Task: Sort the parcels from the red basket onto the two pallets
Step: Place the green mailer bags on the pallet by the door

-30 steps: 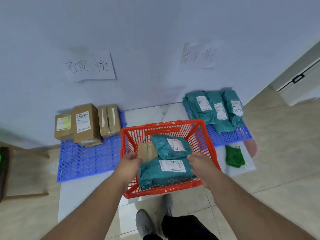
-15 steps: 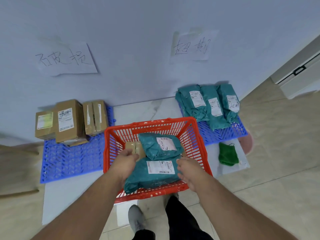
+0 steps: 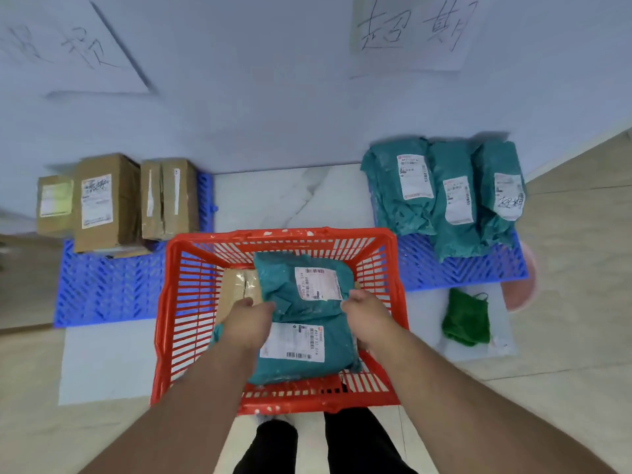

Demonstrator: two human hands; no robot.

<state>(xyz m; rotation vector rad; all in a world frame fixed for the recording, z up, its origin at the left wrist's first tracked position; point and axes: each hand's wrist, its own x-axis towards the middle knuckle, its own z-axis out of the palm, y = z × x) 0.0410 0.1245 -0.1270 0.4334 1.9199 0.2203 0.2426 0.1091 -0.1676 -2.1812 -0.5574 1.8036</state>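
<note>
We see both hands down inside the red basket [image 3: 164,323]. The left hand [image 3: 248,325] curls its fingers round the left edge of the upper teal parcel [image 3: 284,289], and the right hand [image 3: 367,318] grips that same parcel at its right edge, just under its white shipping label. This parcel lies toward the far side of the basket, overlapping a second teal parcel [image 3: 335,347] that sits nearer to us with its own white label facing up, partly hidden by the left wrist. Just left of the held parcel, a brown cardboard box [image 3: 237,285] stands in the basket, touching the left hand's knuckles. The basket rests on a pale floor tile between two blue pallets. On the left pallet [image 3: 109,289] we find three cardboard boxes [image 3: 109,203] packed side by side against the wall. On the right pallet [image 3: 458,268] three teal parcels [image 3: 444,196] lie in a row, labels up, the rightmost with handwriting on its label. A green mask [image 3: 466,318] lies on the floor near the right pallet, beside the basket's right side. On the wall above each pallet hangs a sheet of paper with handwritten characters, the left sign [image 3: 68,46] and the right sign [image 3: 415,30]. Below the basket we see dark trouser legs.
</note>
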